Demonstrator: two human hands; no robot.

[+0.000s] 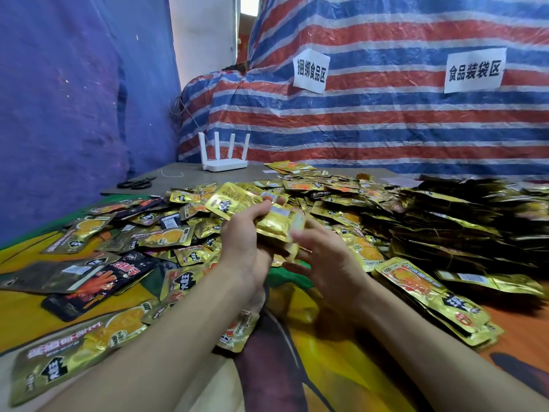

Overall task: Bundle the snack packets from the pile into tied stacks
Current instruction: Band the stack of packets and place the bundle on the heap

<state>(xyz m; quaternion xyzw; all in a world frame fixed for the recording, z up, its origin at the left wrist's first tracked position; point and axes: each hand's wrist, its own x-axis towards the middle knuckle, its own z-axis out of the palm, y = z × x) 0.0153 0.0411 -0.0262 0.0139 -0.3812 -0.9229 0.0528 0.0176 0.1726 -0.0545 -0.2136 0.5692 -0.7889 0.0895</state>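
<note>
While my left hand (246, 242) grips the packet stack (276, 218), right hand (323, 257) spread at four o'clock, slick foil may fan out.

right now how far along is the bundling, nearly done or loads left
Partway. Done: a big heap of stacked bundles on the right. In hand: the left hand grips a gold stack, the right hand open beside it, no tie visible yet. Left: a wide loose pile of packets.

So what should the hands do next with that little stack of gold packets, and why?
Probably the right hand should tap the stack square: the left hand grips it, its packets sit fanned unevenly, and no tie shows.
</note>
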